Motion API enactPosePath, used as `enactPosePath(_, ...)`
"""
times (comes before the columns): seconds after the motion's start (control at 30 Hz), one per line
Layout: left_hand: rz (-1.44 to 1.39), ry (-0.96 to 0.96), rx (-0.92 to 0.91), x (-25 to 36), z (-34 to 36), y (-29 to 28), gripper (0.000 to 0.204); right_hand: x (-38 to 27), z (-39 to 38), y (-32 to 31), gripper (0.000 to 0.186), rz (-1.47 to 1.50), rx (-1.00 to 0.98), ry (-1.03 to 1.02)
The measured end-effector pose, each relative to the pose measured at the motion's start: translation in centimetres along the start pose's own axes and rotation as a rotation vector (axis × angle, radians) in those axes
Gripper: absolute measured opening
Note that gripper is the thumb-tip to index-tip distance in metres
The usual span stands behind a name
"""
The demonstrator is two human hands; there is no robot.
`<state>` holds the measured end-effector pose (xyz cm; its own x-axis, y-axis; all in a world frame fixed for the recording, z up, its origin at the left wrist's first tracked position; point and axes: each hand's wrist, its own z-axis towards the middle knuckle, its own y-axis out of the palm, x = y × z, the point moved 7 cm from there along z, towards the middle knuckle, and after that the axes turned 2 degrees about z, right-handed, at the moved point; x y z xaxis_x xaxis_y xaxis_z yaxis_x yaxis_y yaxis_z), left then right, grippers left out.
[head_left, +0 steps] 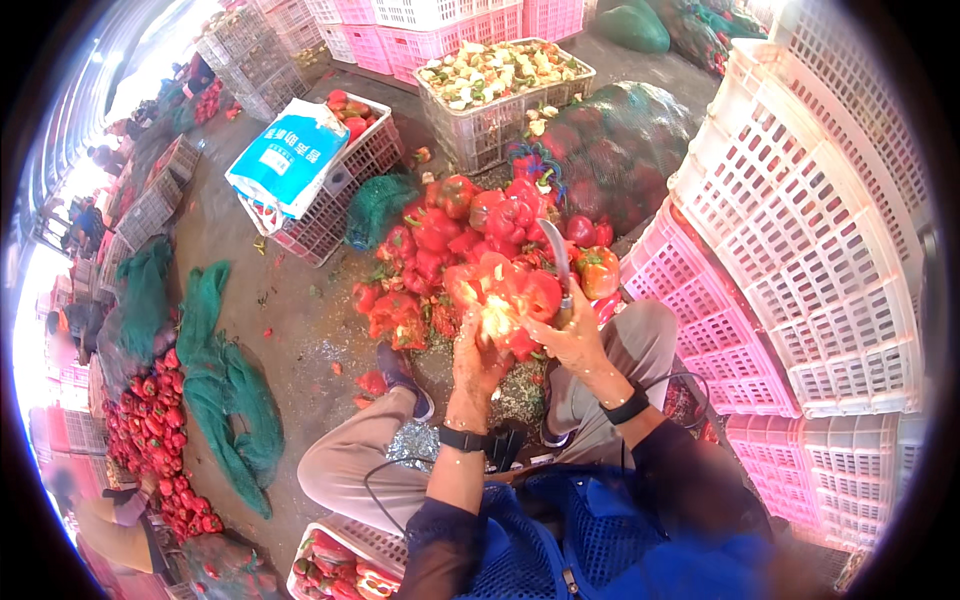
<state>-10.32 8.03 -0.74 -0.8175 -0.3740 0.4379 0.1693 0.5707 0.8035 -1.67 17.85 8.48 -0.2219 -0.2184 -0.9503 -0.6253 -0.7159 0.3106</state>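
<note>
At the near edge of the heap of glossy, lobed red peppers (440, 232), the left hand (478, 362), fingers pointing away from the body, cups 1 glare-bleached pepper (503, 318); the right hand (577, 342), angled inward, clenches 1 curved metal knife (556, 250). Left of the heap lies crumpled green mesh (228, 392).

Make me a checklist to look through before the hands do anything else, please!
1. Knife held firmly: ok, its handle is in the right hand.
2. Blade pointing away from the body: ok, it points up and forward.
3. Red pepper supported: ok, the left hand is on it.
4. Seeds out of that pepper: cannot tell, glare washes it out.
5. Room in the crate of pale pieces: not ok, it is heaped up.
6. Room in the crate by the left leg: cannot tell, only part shows.
</note>
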Motion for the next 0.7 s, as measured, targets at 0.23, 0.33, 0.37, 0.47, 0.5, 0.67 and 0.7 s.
enactPosePath(0.23, -0.066, 0.211, 0.092, -0.6, -0.3, -1.0, 0.016, 0.2, 0.8, -2.4, 0.051, 0.058, 0.052, 0.047)
enactPosePath(0.33, -0.124, 0.096, 0.031, -0.4, 0.7, -2.2, 0.021, 1.3, 2.4, -4.1, 0.035, 0.266, 0.062, 0.142)
enactPosePath(0.37, -0.133, 0.046, -0.051, -0.2, 0.9, -2.0, 0.022, 1.6, 2.9, -4.3, 0.031, 0.346, 0.035, 0.176)
enactPosePath(0.47, -0.174, -0.054, -0.428, 0.3, 0.9, -0.9, 0.021, 0.7, 2.7, -4.3, 0.027, 0.322, 0.001, 0.228)
enactPosePath(0.5, -0.108, -0.040, -0.349, 0.5, 0.9, -0.3, 0.021, 0.2, 2.8, -4.4, 0.029, 0.322, -0.056, 0.222)
enactPosePath(0.67, 0.011, -0.023, -0.129, 0.8, 1.1, 1.4, 0.038, -3.4, 1.8, -1.6, 0.051, -0.313, -0.211, -0.103)
enactPosePath(0.7, -0.013, -0.036, -0.103, 0.7, 0.9, 1.9, 0.038, -3.5, 1.6, -1.3, 0.056, -0.462, -0.259, -0.154)
